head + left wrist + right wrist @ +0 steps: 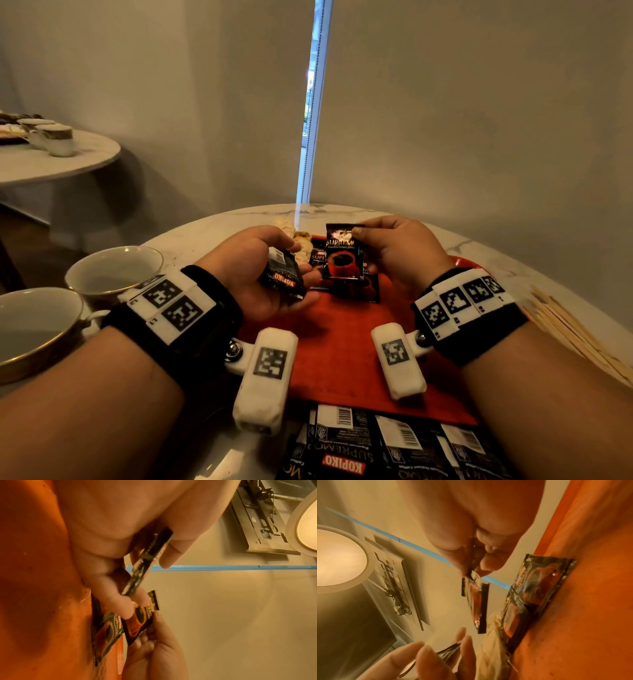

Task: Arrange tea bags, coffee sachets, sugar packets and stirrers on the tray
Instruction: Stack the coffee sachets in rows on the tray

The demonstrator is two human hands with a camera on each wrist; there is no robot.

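Observation:
A red tray (342, 346) lies on the marble table in front of me. My right hand (394, 250) pinches the top edge of a black coffee sachet (343, 255) that hangs upright above the tray's far part; the same sachet (476, 601) dangles in the right wrist view. My left hand (260, 263) grips another black coffee sachet (282, 277), seen edge-on (147, 561) between thumb and fingers. Two coffee sachets (532, 592) lie overlapping on the tray's far end. Pale tea bags (298, 240) sit at the tray's far edge.
More black coffee sachets (387, 445) lie on the table near me. Wooden stirrers (575, 329) rest to the right of the tray. Two white cups (113, 270) stand at the left. A second table (58, 161) with cups is farther left.

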